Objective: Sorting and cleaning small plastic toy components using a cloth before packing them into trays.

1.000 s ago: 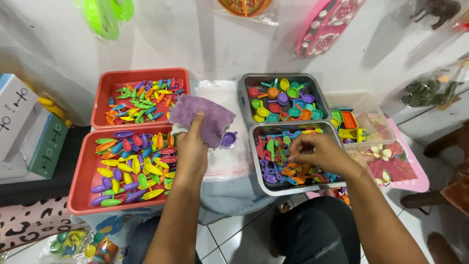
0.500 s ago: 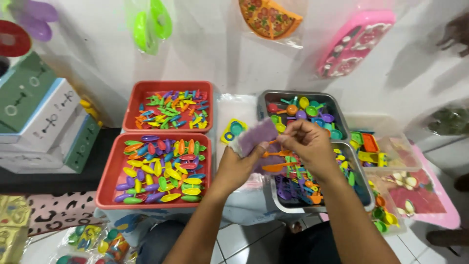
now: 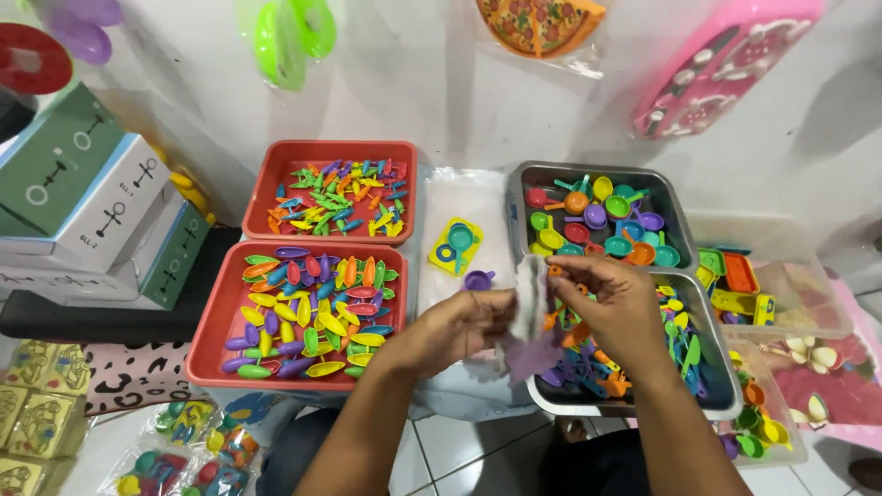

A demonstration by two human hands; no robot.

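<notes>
A small clear plastic bag (image 3: 531, 308), with a purple piece showing at its lower end, sits between both hands just above the near metal tray (image 3: 717, 390). The left hand (image 3: 459, 329) curls around the bag's lower left side, fingers closed on it. The right hand (image 3: 617, 308) pinches the bag's top edge with thumb and fingers, a small orange piece (image 3: 554, 270) at its fingertips. The metal tray under the right hand holds mixed toy utensils in many colours. To the left, a red tray (image 3: 209, 354) is filled with coloured toy spoons. Just beyond the hands, a small purple cup (image 3: 478, 279) and a yellow toy tray (image 3: 457, 246) lie on a white plastic sheet. Farther back stand a second red tray (image 3: 266, 188) of small forks and a second metal tray (image 3: 519, 197) of toy pans, against the white wall.
</notes>
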